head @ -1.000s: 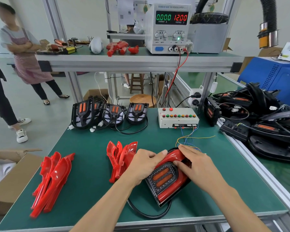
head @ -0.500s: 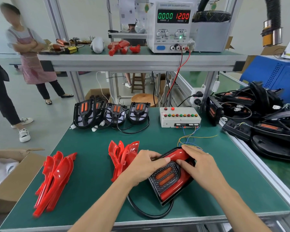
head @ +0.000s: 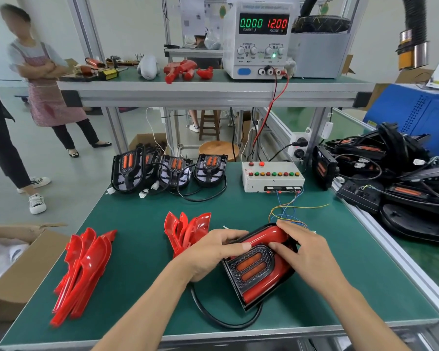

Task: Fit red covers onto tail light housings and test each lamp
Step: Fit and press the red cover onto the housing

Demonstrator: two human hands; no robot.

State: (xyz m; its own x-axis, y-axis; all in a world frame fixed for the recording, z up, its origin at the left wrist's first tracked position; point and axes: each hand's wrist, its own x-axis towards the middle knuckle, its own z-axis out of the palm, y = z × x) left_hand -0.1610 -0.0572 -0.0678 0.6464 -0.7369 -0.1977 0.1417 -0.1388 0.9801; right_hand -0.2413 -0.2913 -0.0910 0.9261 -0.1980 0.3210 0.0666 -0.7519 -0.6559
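Two hands were pressing a red cover [head: 262, 240] onto the black housing [head: 254, 272], which lay on the tabletop [head: 142, 249] near the front edge. By my judgement the fitting step was in hand. The left hand [head: 213, 254] gripped the housing's left side, thumb on the cover. The right hand [head: 307, 257] lay over the right side, fingers curled on the cover. Next would come firm seating, then the lamp test.

On the table [head: 137, 287], a tail light [head: 257, 269] lies near the front edge between two hands. Covers [head: 83, 272] lie left, housings [head: 167, 169] behind, a button box [head: 271, 177] behind right.
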